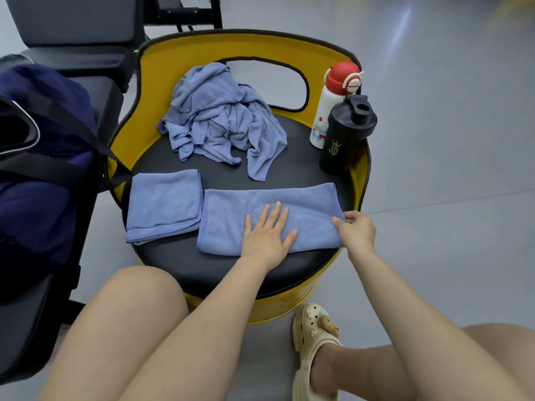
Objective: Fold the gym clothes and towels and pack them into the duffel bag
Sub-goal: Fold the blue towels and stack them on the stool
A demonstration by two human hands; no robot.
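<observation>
Towel being folded (254, 204): a long blue strip lying flat across the 6 o'clock edge of the black seat cushion (301, 157) of a yellow barrel chair (162, 65). Left hand (267, 235) rests palm-down on the strip's middle, fingers straight and spread, gripping nothing. Right hand (357, 230) is at the strip's 3 o'clock end, fingers curled and thumb pinching the near corner of the cloth. Folded towel (163, 204): a finished blue rectangle just beside the strip at 9 o'clock, the two edges close but apparently not overlapping. Heap of unfolded blue cloths (220, 117): crumpled at 12 o'clock on the cushion, against the chair back; whether it holds towels or garments cannot be told. Duffel bag (34, 157): navy with black straps, on a dark bench at 9 o'clock, well apart from the towels; its opening is only partly in view. White bottle with a red cap (330, 108) and black shaker bottle (346, 134): upright at 2 o'clock on the cushion's rim, touching or nearly so. Beige clog (312, 340): on the person's foot, on the grey floor at 5 o'clock.
</observation>
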